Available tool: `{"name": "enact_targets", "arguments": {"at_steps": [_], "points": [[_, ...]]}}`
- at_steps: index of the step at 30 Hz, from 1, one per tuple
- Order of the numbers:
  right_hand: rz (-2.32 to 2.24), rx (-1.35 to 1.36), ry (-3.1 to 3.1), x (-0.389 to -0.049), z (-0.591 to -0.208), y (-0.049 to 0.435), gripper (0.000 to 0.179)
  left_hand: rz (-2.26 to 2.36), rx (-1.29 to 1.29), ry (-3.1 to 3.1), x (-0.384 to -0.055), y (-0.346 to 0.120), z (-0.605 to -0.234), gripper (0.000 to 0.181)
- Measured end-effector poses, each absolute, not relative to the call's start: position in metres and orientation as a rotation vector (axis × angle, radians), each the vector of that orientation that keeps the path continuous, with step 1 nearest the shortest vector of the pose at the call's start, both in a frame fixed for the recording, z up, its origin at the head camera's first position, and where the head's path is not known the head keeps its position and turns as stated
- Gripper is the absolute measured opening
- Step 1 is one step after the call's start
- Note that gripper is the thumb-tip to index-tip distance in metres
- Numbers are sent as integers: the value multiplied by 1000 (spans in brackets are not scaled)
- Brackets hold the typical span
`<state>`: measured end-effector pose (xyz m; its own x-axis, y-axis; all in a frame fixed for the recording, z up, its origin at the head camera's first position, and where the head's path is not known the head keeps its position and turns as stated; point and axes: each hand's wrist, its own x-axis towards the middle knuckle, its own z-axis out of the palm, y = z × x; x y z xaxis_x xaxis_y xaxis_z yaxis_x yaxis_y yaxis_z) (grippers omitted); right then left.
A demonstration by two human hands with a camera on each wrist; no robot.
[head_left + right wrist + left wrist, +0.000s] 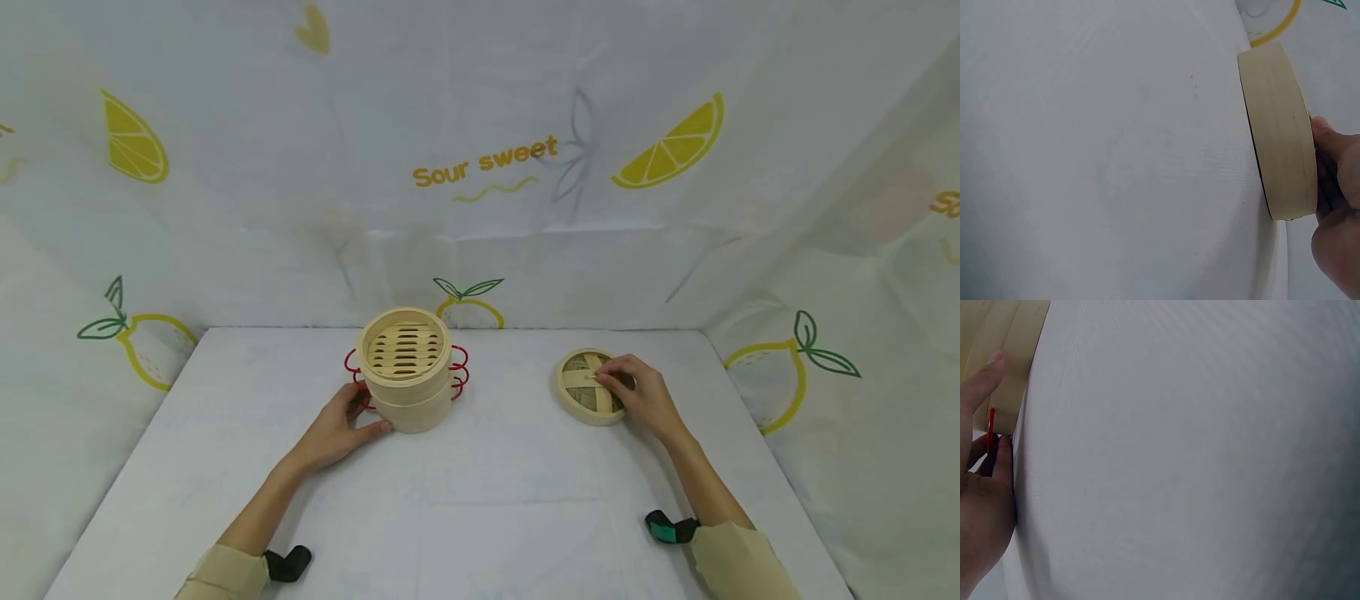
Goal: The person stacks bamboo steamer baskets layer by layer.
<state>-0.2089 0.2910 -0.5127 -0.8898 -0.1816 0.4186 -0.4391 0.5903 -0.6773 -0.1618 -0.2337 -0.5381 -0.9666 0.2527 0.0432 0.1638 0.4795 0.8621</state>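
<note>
A stack of round bamboo steamer baskets point(408, 400) stands left of centre, with a slatted floor showing in the top one and red loop handles point(460, 358) on its sides. My left hand point(337, 429) holds the stack low on its left side, thumb along the front wall and fingers around by the handles. In the left wrist view the thumb point(988, 378) lies against the basket wall. To the right, a round bamboo steamer lid point(581, 408) with crossed strips rests on the table. My right hand point(641, 396) pinches the lid at its centre, thumb and fingers together on top.
The table point(480, 533) has a white cover and ends at a pale curtain point(480, 258) printed with lemons and lettering. A gap of bare table point(510, 392) separates stack and lid. Dark straps point(288, 565) sit at both wrists, by the beige sleeves.
</note>
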Motion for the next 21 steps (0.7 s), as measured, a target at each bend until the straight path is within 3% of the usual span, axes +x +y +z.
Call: {"name": "enact_targets", "arguments": {"at_steps": [21], "points": [[1144,547,-2419,-211,-518,287,12,1484,351,2634,-162,-235,-542,85]]}}
